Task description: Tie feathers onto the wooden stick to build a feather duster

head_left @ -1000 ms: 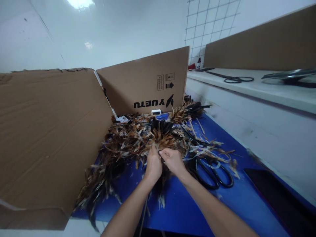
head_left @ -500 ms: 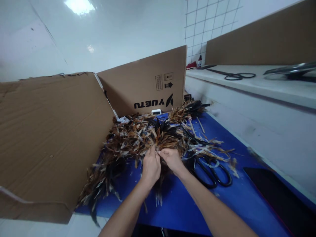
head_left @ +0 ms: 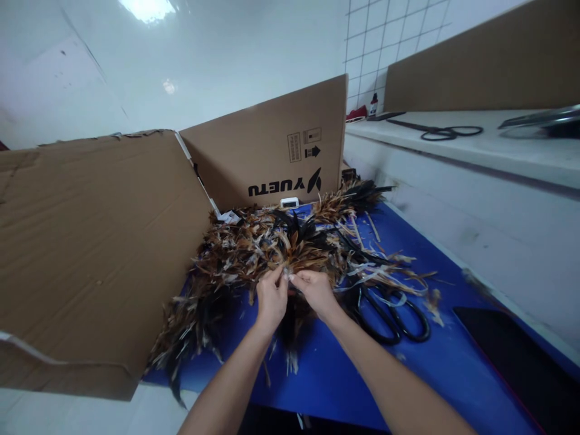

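Note:
Both hands meet at the near end of a fanned bunch of brown and black feathers (head_left: 308, 244). My left hand (head_left: 272, 297) pinches the base of the bunch with thumb and fingers. Close beside it, my right hand (head_left: 316, 291) is closed in a pinch at the same base, fingertips almost touching the left ones. What exactly lies between the fingertips is too small to make out. Dark feathers also hang below the hands. A broad pile of loose feathers (head_left: 235, 254) spreads behind and to the left on the blue tabletop (head_left: 335, 374).
Black-handled scissors (head_left: 393, 317) lie right of my hands, partly under feather strips. A dark flat pad (head_left: 507, 356) is at the right. Cardboard panels (head_left: 90, 254) stand left and behind, with a small white device (head_left: 290, 202) before them. More scissors (head_left: 446, 132) rest on a white ledge.
My left hand has shifted slightly left and turned, its fingers now pinching more upright at the base. The right hand stays nearly in place. The view has moved a little.

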A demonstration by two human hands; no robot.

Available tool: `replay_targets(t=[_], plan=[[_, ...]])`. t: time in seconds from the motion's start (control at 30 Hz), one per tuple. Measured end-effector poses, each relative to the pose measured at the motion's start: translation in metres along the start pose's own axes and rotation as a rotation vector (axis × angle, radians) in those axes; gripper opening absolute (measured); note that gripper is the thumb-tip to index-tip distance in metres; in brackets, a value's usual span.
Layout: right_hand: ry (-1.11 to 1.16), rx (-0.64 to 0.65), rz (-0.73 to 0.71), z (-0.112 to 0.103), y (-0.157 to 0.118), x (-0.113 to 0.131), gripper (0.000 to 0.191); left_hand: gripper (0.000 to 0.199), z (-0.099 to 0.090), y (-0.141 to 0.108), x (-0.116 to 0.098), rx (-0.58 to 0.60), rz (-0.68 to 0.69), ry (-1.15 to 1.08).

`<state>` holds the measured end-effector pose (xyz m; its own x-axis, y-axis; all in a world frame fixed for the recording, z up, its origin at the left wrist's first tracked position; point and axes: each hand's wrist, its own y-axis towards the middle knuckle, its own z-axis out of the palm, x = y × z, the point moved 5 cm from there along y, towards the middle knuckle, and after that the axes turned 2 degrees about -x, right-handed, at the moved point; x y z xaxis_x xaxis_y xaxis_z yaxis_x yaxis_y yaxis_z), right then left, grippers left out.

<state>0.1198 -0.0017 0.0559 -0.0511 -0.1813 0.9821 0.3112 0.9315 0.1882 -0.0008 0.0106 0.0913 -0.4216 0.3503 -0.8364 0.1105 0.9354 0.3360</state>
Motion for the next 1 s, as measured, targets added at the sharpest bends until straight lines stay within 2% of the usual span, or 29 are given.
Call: replay_targets(t=[0.1,0.23,0.5,0.67,0.83,1.0], plan=[[-0.151,-0.045,-0.051,-0.002,-0.001,0.002,0.03,0.03,0.001,-0.002,-0.01,-0.008,0.124,0.21],[-0.263,-0.074,-0.101,-0.005,-0.001,0.008,0.03,0.032,0.007,-0.005,-0.017,-0.053,0.241,0.287],[-0.138,-0.038,-0.064,-0.003,-0.001,0.01,0.037,0.037,0.018,-0.016,-0.014,-0.099,0.331,0.423],[-0.094,-0.044,-0.031,-0.005,-0.002,0.011,0.04,0.038,0.019,-0.024,-0.024,-0.111,0.352,0.379],[0.021,-0.047,0.003,-0.006,-0.005,0.014,0.041,0.029,0.004,-0.018,-0.033,-0.161,0.241,0.221],[0.084,-0.07,-0.02,-0.006,-0.007,0.015,0.042,0.021,0.0,-0.003,-0.019,-0.133,-0.029,-0.12]])
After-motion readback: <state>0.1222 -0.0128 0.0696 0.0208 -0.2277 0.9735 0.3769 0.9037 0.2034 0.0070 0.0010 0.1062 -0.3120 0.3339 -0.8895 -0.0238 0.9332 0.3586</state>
